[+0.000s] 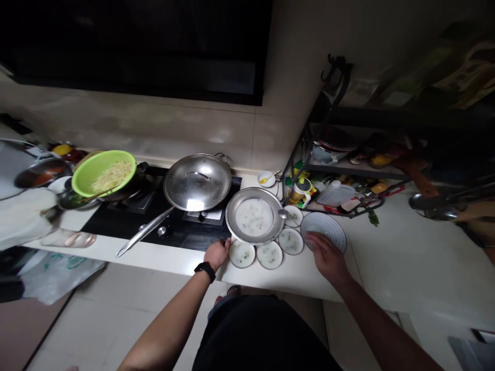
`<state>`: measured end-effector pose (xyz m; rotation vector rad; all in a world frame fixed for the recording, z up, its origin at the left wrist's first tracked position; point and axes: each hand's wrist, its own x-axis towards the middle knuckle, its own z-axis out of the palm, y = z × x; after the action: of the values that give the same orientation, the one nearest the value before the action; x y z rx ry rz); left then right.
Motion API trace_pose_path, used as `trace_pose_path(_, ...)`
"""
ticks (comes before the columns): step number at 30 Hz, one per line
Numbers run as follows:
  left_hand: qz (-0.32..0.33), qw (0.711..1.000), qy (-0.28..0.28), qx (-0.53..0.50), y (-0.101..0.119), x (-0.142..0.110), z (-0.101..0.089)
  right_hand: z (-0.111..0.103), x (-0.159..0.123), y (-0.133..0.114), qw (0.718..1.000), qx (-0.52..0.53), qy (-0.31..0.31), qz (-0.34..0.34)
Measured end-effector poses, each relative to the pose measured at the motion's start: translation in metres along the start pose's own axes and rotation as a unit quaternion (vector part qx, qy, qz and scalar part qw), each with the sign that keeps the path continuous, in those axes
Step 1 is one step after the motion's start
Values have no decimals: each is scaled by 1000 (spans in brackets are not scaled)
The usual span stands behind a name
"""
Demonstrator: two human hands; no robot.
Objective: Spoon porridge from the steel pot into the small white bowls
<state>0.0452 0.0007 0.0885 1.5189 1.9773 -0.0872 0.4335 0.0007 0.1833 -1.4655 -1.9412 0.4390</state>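
Observation:
A wide metal basin (254,217) holds whitish liquid with green bits. Small bowls with similar contents stand around its front and right side, including a front-left bowl (242,254), a front-middle bowl (269,255) and a right bowl (291,241). My left hand (217,253), wearing a black wristband, is curled at the basin's lower left rim; its grip is partly hidden. My right hand (328,258) is over a striped bowl (335,231), fingers closed at the handle end of a metal spoon (284,214). The spoon's head is at the basin's right rim.
A lidded pan (198,181) sits on the black stove (181,234), its long handle pointing front-left. Further left is a green basin (104,172) of pale shredded food. A small white dish (266,179) stands behind the metal basin. A black rack (356,170) holds jars and bottles at right.

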Motion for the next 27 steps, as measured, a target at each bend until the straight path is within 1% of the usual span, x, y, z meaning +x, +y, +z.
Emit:
trace_pose_path(2,0,1000,1,-5,0,-1,-1,28,18,-8,998,59,-10,30)
trace_pose_path(4,0,1000,3,-11,0,-2,-1,56,31,-10,991,106,-9,79)
trace_pose_path(6,-1,1000,3,-19,0,-3,-2,80,38,-9,977,158,-2,147)
trace_pose_path(7,-2,1000,3,-22,-1,-2,-2,90,39,-8,965,187,5,186)
trace_pose_path(9,-3,1000,3,-26,-2,-2,-2,104,37,-7,929,254,31,268)
trace_pose_path(11,-2,1000,4,-28,-3,-1,-2,112,34,-6,880,331,59,335)
trace_pose_path(12,-2,1000,4,-29,-3,-1,-2,114,33,-6,856,365,71,358)
trace_pose_path(13,-1,1000,4,-30,-4,-1,-2,116,31,-5,837,393,79,373)
trace_pose_path(14,0,1000,4,-30,-4,-1,-2,116,30,-5,823,412,83,382)
trace_pose_path(15,0,1000,4,-30,-4,-2,-2,116,29,-5,816,423,85,385)
trace_pose_path(18,0,1000,3,-25,-3,-3,-3,109,28,-5,805,442,93,384)
trace_pose_path(20,0,1000,1,-22,-3,-4,-4,100,28,-5,796,459,101,382)
trace_pose_path(24,3,1000,-1,-18,-3,-3,-4,68,28,-3,779,481,137,378)
trace_pose_path(27,7,1000,0,-9,-4,0,-2,35,23,7,780,476,167,370)
